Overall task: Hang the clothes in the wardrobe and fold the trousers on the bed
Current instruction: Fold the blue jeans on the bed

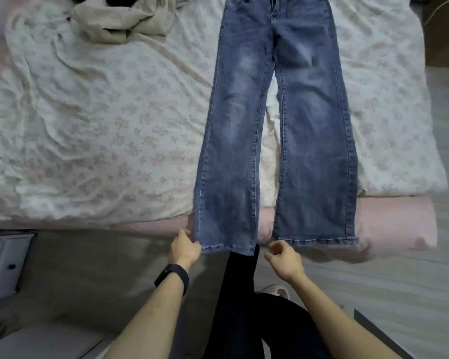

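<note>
**Blue jeans spread flat on a bed, hands at the hems**

Closest in, the person's legs (239,301) in black trousers stand on a grey wood-look floor (399,294). Two bare forearms reach forward, and the left wrist wears a black wristband (172,278).

The left hand (186,246) has its fingers curled onto the outer corner of the nearer-left hem and grips the denim there. The right hand (283,259) hangs just short of the other hem. Its fingers are loosely curled and hold nothing.

The blue jeans (309,125) lie face up on the bed, legs slightly parted and pointing toward the person. Their hems overhang the pink mattress edge (386,224), and the waistband is at the far side, cut off by the top of the view.

Under them is a rumpled white floral sheet (88,125). A white drawer unit (3,260) stands on the floor to the left.

At the far left of the bed lies a crumpled beige garment (119,22), with something black (109,0) just behind it.
</note>
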Action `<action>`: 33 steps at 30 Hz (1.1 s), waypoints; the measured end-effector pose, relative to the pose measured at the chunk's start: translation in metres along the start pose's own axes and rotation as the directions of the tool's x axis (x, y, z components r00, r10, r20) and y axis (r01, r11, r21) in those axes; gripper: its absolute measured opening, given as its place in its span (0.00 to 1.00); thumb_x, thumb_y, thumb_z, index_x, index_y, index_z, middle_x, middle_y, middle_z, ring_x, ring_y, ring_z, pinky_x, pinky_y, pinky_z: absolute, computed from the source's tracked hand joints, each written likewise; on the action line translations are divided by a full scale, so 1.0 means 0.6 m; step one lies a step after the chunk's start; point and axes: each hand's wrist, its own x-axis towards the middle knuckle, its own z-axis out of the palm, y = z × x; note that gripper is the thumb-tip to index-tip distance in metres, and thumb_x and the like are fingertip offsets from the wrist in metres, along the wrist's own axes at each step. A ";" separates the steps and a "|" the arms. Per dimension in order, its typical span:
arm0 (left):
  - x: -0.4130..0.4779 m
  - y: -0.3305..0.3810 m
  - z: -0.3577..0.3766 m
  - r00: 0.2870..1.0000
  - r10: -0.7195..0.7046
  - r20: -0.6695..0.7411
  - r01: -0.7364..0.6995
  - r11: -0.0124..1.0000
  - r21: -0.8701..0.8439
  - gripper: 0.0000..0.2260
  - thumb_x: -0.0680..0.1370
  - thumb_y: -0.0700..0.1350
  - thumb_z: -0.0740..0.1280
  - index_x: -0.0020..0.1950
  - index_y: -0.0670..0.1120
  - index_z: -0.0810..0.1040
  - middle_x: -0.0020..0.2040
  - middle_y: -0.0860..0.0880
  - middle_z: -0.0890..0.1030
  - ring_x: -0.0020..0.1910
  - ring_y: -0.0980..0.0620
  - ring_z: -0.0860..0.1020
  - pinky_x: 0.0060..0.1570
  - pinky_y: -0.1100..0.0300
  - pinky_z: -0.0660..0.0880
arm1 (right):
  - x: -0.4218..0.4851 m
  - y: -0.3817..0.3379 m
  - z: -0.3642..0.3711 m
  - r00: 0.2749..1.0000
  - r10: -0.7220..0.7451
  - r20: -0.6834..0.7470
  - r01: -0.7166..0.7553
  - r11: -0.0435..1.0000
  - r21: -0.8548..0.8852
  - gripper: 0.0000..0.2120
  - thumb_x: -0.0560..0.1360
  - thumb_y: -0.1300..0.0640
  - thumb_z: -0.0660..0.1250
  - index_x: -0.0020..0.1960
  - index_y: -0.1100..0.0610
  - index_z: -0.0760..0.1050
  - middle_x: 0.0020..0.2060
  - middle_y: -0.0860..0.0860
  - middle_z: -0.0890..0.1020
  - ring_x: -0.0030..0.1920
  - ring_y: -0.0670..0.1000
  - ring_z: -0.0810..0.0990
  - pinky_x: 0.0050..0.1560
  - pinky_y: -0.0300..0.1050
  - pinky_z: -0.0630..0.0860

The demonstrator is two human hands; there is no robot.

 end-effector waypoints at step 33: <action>-0.106 0.165 0.276 0.958 0.244 0.152 -0.266 0.952 0.150 0.18 0.79 0.53 0.69 0.64 0.46 0.71 0.64 0.47 0.78 0.63 0.43 0.77 0.58 0.53 0.74 | 0.029 0.258 -0.196 0.943 0.216 -0.254 -0.177 0.970 0.168 0.27 0.76 0.49 0.70 0.71 0.58 0.70 0.65 0.60 0.78 0.65 0.63 0.76 0.65 0.56 0.73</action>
